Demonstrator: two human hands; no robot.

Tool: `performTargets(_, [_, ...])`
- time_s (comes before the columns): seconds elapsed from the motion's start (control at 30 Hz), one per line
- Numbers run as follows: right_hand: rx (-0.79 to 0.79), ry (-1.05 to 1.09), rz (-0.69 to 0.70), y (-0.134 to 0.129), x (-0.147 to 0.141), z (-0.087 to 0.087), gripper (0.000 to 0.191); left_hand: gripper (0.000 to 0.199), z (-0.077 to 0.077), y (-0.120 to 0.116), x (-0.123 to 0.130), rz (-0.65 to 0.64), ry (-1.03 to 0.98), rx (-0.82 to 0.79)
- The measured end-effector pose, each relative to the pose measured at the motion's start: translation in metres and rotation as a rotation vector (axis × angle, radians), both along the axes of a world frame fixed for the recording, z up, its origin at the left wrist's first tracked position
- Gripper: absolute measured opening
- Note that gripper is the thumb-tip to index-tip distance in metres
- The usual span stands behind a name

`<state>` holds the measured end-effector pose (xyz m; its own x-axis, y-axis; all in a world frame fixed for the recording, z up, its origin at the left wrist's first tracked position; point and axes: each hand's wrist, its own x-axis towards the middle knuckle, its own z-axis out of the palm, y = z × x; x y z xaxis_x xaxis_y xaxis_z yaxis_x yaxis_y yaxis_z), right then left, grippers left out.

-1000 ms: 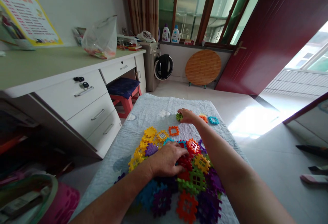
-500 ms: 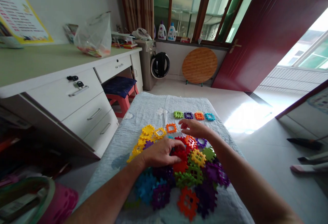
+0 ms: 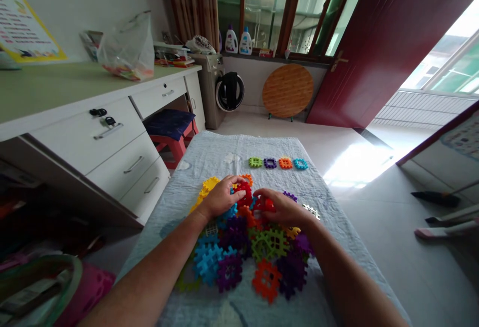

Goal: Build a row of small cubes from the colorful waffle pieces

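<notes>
The left hand (image 3: pixel 220 198) is at the far side of a pile of toy pieces, its thumb and fingertips at a red piece (image 3: pixel 244 194). Its grip is partly closed; I cannot tell whether it holds that piece or only touches it. The right hand (image 3: pixel 282 208) is just beside it, fingers bent over more red pieces (image 3: pixel 267 204), and I cannot tell if its grip has any of them.

The pile lies on a desk covered with a pale blue cloth (image 3: pixel 213 150). Yellow pieces (image 3: pixel 209 185) are by the left hand, blue pieces (image 3: pixel 208 262) and purple pieces (image 3: pixel 230 271) nearer the wearer, and green pieces (image 3: pixel 275 242) in front of the right hand. An orange piece (image 3: pixel 267 279) lies flat at the near edge. A white piece (image 3: pixel 311 211) is just beyond the right wrist.

Farther off, apart from the pile, 4 pieces lie in 1 row, from left to right: a light green square (image 3: pixel 255 162), a purple square (image 3: pixel 270 163), an orange square (image 3: pixel 285 163) and a light blue square (image 3: pixel 301 164).
</notes>
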<state>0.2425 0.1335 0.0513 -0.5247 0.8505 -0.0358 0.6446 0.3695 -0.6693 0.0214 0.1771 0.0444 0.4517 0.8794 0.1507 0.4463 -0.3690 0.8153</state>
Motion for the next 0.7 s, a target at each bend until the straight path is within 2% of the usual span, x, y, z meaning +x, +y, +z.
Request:
performTargets(0.1, [-0.072,0.047,0.074,-0.002,0.006,0.007,0.029,0.027,-0.002,0.004,-0.002,0.078,0.043,0.039])
performTargets(0.2, [-0.099,0.034,0.125,-0.003,0.015,0.012,0.03,0.033,-0.006,0.006,-0.004,0.1,0.04,-0.019])
performTargets(0.33, [-0.13,0.131,0.203,-0.001,0.029,0.016,0.026,0.042,-0.009,0.005,-0.005,-0.052,0.027,-0.179])
performTargets(0.43, [-0.127,0.242,0.215,0.003,0.041,0.017,0.019,0.047,-0.005,0.0,-0.004,-0.162,0.016,-0.213])
performTargets(0.57, [-0.033,0.2,0.048,0.008,0.053,0.013,0.02,0.047,0.002,-0.006,0.001,-0.252,-0.06,-0.273])
performTargets(0.63, [0.031,0.1,-0.114,0.01,0.06,0.007,0.023,0.045,0.005,-0.007,0.002,-0.244,-0.08,-0.266])
performTargets(0.7, [0.09,-0.053,-0.269,0.013,0.066,0.001,0.026,0.042,0.009,-0.006,0.001,-0.193,-0.044,-0.186])
